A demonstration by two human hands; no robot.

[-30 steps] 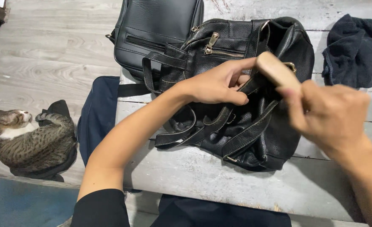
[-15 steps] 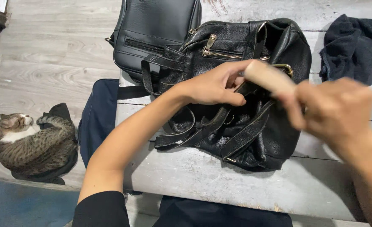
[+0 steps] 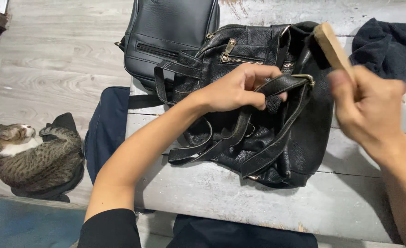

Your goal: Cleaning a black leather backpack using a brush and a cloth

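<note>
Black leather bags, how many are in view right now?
2. One black leather backpack lies on the grey wooden bench, its strap held by the left hand. A second, flatter black bag sits behind it, partly cropped at the top.

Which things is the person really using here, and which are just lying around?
In use:
- soft black leather backpack with brass zips
- its black leather strap, held by the left hand
- wooden-backed brush, in the right hand

Just lying about:
- smooth flat black leather bag
- crumpled dark cloth
- striped tabby cat on the floor
</note>
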